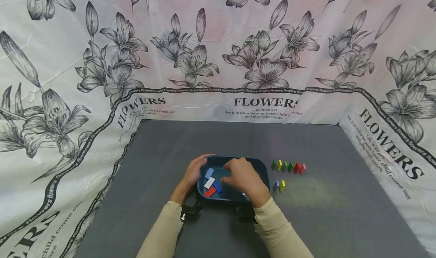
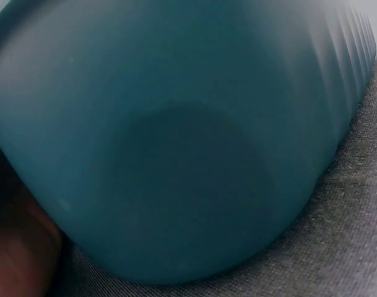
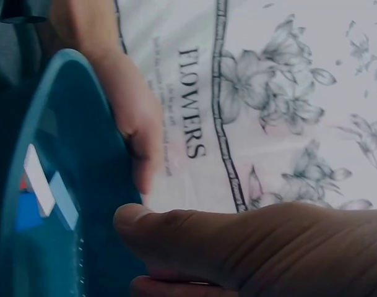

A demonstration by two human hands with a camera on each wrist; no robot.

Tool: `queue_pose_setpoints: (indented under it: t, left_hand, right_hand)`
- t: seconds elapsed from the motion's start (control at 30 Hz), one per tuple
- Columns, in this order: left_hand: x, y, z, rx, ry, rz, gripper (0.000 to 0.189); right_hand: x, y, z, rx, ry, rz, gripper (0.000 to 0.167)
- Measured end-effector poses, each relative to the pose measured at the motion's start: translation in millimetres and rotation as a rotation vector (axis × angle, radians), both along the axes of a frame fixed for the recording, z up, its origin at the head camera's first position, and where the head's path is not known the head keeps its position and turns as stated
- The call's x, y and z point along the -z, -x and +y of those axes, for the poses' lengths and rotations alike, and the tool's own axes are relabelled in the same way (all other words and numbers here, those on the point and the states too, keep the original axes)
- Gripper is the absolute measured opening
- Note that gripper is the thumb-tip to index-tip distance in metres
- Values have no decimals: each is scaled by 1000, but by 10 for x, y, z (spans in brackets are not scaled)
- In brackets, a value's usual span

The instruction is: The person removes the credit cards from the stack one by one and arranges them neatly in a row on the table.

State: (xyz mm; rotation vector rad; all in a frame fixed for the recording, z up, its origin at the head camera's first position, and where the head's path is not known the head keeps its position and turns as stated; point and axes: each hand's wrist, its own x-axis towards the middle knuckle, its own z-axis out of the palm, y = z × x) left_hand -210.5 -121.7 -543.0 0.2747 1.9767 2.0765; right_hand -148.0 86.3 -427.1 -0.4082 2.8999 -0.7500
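Observation:
A dark teal plastic basin [image 1: 232, 200] with rounded corners stands on the grey table. Inside, on its left side, lie a light blue block [image 1: 209, 173], a white block [image 1: 209, 182], a dark blue block [image 1: 217, 187] and a red block [image 1: 210, 191]. My left hand [image 1: 192, 173] rests along the outside of the basin's left wall, fingers reaching round the far corner. Over the middle of the basin hovers my right hand [image 1: 243, 176], thumb and forefinger apart, no block visible between them. In the right wrist view its thumb [image 3: 132, 215] is near the wall.
Right of the basin, a row of small upright blocks [image 1: 290, 167] in green, yellow, red and pink stands on the table [image 1: 334, 212]. Nearer, a blue block [image 1: 276, 186] and a yellow block [image 1: 282, 186] stand upright. A flower-printed cloth [image 1: 204, 104] hangs around the table.

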Motion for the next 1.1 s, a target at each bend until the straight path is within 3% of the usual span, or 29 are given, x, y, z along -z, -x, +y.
queue_pose_setpoints:
  t: [0.3,0.6,0.77,0.83,1.0,1.07,1.1]
  left_hand:
    - [-3,0,-3,1,17,7,47]
    - [10,11,9,14,3,52,47]
    - [9,5,15,10,-34,37,46]
    - [4,2,17,8,-34,24,46]
    - [1,1,16,14,-16,45,47]
    - [4,2,15,19,-19,53,47]
    - [4,4,16,21,-23,52,47]
  right_hand:
    - [152,36,-169,-117,-61,38,25]
    - [251,2,-263,-116,-98,45,19]
    - [314,5,-295,-101,-159,74,24]
    - [383,35,-301,-92,-181,80,26]
    - [901,237,-285,-83,-236,184,29]
    - [954,256,-301,-70,-251,198,29]
    - [901,236,-322,-59,-254,177,29]
